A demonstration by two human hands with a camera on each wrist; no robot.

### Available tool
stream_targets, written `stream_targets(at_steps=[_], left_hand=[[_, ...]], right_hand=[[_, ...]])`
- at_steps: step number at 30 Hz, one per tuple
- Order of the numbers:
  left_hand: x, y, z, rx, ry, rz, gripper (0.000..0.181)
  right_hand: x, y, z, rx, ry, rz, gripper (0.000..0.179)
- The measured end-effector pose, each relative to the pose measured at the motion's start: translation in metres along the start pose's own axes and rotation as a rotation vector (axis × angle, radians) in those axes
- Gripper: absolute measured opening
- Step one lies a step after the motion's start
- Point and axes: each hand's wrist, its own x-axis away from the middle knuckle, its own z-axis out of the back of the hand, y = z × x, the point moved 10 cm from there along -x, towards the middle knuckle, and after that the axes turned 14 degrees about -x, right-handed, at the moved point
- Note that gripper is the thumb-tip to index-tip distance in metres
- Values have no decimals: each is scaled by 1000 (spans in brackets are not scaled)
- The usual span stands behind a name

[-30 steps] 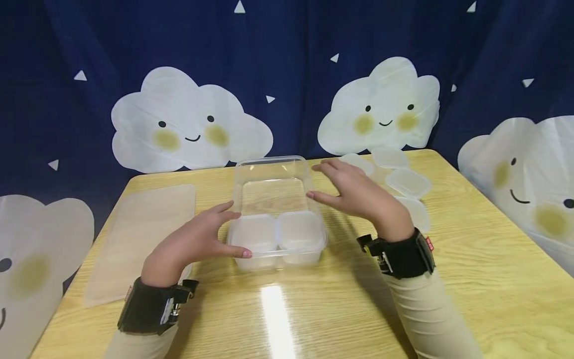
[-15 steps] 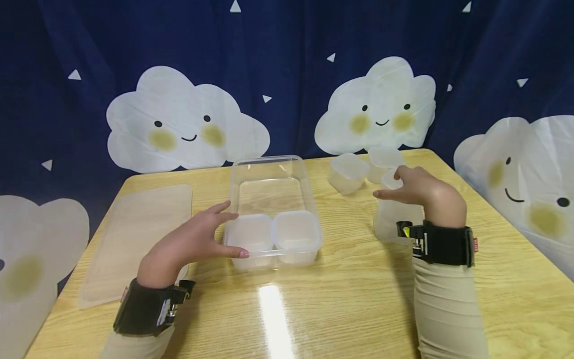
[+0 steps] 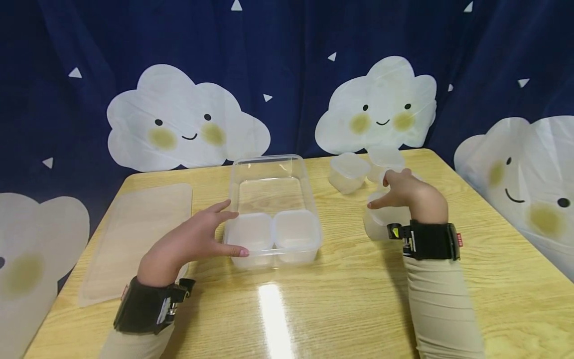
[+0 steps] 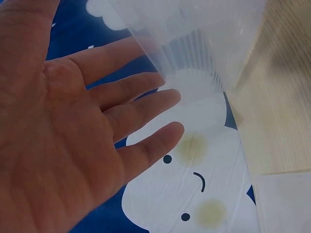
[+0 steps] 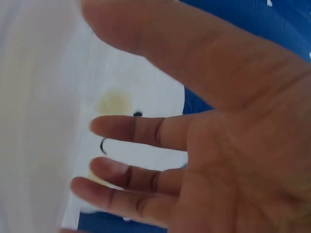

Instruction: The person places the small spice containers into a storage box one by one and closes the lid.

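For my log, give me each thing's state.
Box, no lid on.
Tubs in box, upright; lids unclear.
Tubs at right, upright; lids unclear.
Sheet, flat on the table.
Left hand, spread at the box.
Right hand, at nearest tub there; grip unclear.
Wrist straps, worn.
Curtain, hanging behind.

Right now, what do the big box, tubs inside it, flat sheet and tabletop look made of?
Big box: likely clear, glossy plastic; wood grain shows through its floor. Tubs inside it: probably milky, translucent plastic, cloudier than the box. Flat sheet: translucent, fairly matte plastic or silicone, can't tell; the table's tint shows through. Tabletop: wood or laminate, glossy; grain and a bright reflection.
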Motion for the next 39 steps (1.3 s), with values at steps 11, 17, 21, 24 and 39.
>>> stream_targets(at_steps=[11, 17, 21, 24, 39], left_hand=[[0, 0, -1, 2, 4, -18, 93], [-1, -1, 0, -6, 9, -18, 93], [-1, -2, 0, -13, -2, -4, 95], [-1, -1, 1, -15, -3, -6, 95], [-1, -3, -1, -8, -6, -5, 94]], right_hand=[[-14, -34, -19, 29, 19, 146, 73], [-11, -24, -18, 54, -5, 74, 84], [-13, -23, -19, 52, -37, 93, 86], [-14, -29, -22, 37, -60, 147, 88], [-17, -35, -28, 33, -69, 183, 93]])
